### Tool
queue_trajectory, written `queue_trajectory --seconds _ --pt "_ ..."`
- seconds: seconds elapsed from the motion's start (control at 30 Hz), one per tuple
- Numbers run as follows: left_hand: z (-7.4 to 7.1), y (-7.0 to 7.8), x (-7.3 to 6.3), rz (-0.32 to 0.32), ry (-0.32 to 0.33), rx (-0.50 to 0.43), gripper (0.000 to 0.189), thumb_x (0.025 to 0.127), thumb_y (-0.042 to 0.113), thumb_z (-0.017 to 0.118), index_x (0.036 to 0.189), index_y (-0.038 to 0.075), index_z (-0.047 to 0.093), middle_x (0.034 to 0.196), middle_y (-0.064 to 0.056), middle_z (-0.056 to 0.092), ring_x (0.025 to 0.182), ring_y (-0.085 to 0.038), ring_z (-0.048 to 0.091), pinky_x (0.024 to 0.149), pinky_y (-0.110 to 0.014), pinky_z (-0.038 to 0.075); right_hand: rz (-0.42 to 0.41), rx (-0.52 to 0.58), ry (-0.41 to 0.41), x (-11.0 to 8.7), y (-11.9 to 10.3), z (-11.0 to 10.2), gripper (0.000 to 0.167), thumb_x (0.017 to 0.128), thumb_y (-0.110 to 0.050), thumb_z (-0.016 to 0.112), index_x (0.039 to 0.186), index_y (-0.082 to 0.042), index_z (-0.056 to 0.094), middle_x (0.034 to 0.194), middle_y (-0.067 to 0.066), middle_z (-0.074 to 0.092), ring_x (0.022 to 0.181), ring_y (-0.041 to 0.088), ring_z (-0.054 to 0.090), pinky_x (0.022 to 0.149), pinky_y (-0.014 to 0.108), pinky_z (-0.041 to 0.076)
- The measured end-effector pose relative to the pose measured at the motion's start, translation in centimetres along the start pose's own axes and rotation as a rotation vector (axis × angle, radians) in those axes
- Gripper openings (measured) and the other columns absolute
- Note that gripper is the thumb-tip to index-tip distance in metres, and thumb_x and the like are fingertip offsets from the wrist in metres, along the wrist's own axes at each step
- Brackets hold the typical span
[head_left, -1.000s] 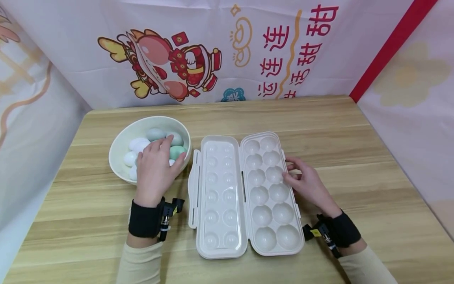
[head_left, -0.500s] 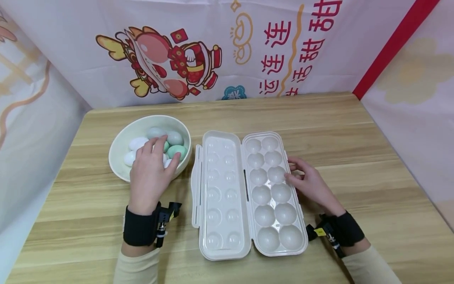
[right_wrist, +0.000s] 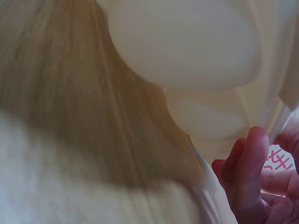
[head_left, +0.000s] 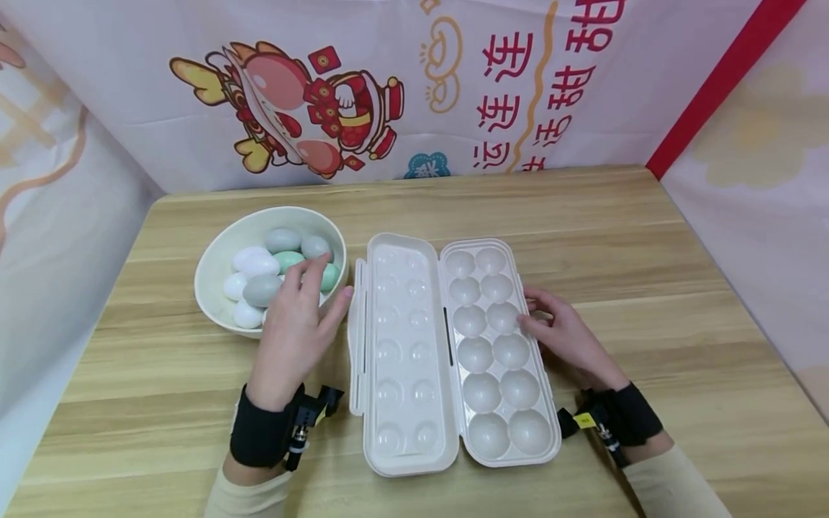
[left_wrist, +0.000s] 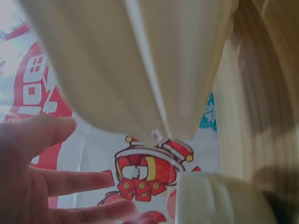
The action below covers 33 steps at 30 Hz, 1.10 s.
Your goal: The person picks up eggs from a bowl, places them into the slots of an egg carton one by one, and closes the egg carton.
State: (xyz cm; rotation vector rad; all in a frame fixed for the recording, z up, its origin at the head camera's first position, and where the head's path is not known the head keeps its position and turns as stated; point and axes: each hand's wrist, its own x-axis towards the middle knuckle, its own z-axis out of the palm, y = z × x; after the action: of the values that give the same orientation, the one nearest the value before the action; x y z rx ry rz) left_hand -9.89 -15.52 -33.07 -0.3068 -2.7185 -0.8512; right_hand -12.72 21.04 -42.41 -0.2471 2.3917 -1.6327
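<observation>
My left hand [head_left: 294, 334] is over the front right rim of a cream bowl [head_left: 210, 288], fingers spread. In the left wrist view its extended fingers [left_wrist: 77, 179] have nothing between them. Inside the bowl lie white, grey and green eggs, among them a grey egg [head_left: 262, 291] beside the hand; the hand hides some others. To the right lies an opened plastic egg box, its lid [head_left: 404, 360] on the left and its cupped base [head_left: 495, 338] on the right. My right hand [head_left: 566, 334] pinches the base's right edge, thumb on the rim, other fingers at the side.
Everything stands on a wooden table [head_left: 648, 288]. A printed cloth [head_left: 388, 43] hangs behind it, with more cloth at both sides. The lid's latch flap [head_left: 356, 338] points toward the bowl.
My left hand has moved right and a little toward me from over the bowl, uncovering a grey egg and more of the eggs. The right hand stays at the box's edge.
</observation>
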Motion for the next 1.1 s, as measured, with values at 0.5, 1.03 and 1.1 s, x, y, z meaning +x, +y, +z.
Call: queue_trajectory --seconds 0.5,1.03,1.1 --pt "1.2 -1.0 0.1 -0.191 -0.475 -0.512 0.066 0.104 0.024 0.04 0.155 0.02 -0.001 0.13 -0.026 0.052 0.107 -0.029 0.06 0.086 -0.045 0.049 0.069 0.015 -0.051 0.7 -0.1 0.1 0.047 0.098 -0.021 0.057 0.139 -0.001 0.045 0.115 0.02 0.057 0.089 0.028 0.059 0.069 0.033 0.053" --pt "1.3 -0.6 0.4 -0.196 -0.424 -0.512 0.068 0.097 0.006 0.038 0.155 0.02 0.004 0.125 -0.025 0.056 0.099 -0.029 0.063 0.083 -0.044 0.048 -0.002 0.077 -0.02 0.0 0.5 0.0 0.07 0.098 -0.019 0.058 0.154 -0.026 0.016 0.114 0.025 0.06 0.08 0.029 0.065 0.056 0.041 0.055" --pt "1.3 -0.6 0.5 -0.203 -0.418 -0.507 0.069 0.097 0.006 0.039 0.155 0.022 0.005 0.123 -0.024 0.058 0.096 -0.028 0.064 0.082 -0.044 0.047 -0.01 0.085 -0.025 -0.2 0.5 0.0 0.068 0.098 -0.018 0.057 0.154 -0.025 0.018 0.114 0.025 0.059 0.082 0.03 0.065 0.056 0.042 0.056"
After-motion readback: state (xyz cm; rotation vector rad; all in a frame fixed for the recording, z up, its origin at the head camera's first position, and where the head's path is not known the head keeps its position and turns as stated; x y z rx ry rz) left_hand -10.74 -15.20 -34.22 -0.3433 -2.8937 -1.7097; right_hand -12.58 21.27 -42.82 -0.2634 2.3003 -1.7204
